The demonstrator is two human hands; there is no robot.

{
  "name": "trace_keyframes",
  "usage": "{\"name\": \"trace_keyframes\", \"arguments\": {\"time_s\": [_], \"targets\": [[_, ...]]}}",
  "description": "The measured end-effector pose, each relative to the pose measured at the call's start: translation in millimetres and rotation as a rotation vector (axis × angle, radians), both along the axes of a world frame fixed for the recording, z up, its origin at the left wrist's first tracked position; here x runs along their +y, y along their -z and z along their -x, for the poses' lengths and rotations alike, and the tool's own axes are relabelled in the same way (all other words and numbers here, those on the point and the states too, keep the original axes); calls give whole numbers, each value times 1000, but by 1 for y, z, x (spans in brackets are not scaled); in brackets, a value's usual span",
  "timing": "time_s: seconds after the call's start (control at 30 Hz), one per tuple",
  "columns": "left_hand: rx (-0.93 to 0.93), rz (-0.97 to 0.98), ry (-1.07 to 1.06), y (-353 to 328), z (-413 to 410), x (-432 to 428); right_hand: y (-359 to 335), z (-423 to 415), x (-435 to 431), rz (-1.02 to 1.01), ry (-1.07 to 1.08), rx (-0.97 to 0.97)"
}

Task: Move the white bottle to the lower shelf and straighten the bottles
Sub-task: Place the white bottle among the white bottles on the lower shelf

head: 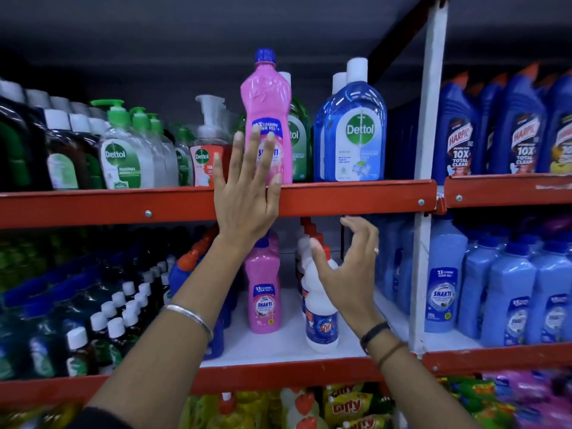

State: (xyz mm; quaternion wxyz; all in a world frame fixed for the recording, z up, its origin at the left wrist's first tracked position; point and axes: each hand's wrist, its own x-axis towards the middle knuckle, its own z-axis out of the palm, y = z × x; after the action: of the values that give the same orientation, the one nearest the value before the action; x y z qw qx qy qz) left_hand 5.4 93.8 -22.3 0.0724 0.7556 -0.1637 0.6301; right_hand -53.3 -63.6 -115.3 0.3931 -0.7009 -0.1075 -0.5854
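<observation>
A white bottle (320, 317) with a blue label and an orange cap stands on the lower shelf (278, 348), with more like it in a row behind. My right hand (346, 267) hovers in front of its neck, fingers curled apart, holding nothing. A pink bottle (267, 119) with a blue cap stands on the upper shelf (356, 196). My left hand (247, 187) is raised flat before it, fingers spread over its label. Whether the fingertips touch is unclear. A second pink bottle (263, 292) stands on the lower shelf, left of the white one.
Blue Dettol bottles (353, 128) stand right of the upper pink bottle; green and clear pump bottles (130, 150) fill the left. A white upright post (428, 181) divides the bays. Light blue bottles (507, 292) crowd the lower right, dark small bottles (117, 320) the lower left.
</observation>
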Motion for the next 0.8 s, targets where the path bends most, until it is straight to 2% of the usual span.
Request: {"name": "trace_keyframes", "arguments": {"time_s": [0.07, 0.17, 0.27, 0.37, 0.53, 0.67, 0.8], "targets": [[9, 13, -16, 3, 0, 18, -33, 5, 11, 24, -9, -127], [26, 25, -67, 9, 0, 47, -80, 4, 30, 71, -4, -170], [43, 16, -122, 13, 1, 69, -120, -7, 52, 136, 35, -69], [39, -7, -140, 15, 1, 76, -149, -24, 74, 169, 165, 42], [31, -9, -156, 15, 0, 75, -172, -40, 92, 133, 357, 178], [17, -6, -161, 16, -2, 76, -176, -33, 88, 77, 305, 201], [0, -7, -161, 16, -3, 76, -169, -13, 80, -52, 226, 107]]}}
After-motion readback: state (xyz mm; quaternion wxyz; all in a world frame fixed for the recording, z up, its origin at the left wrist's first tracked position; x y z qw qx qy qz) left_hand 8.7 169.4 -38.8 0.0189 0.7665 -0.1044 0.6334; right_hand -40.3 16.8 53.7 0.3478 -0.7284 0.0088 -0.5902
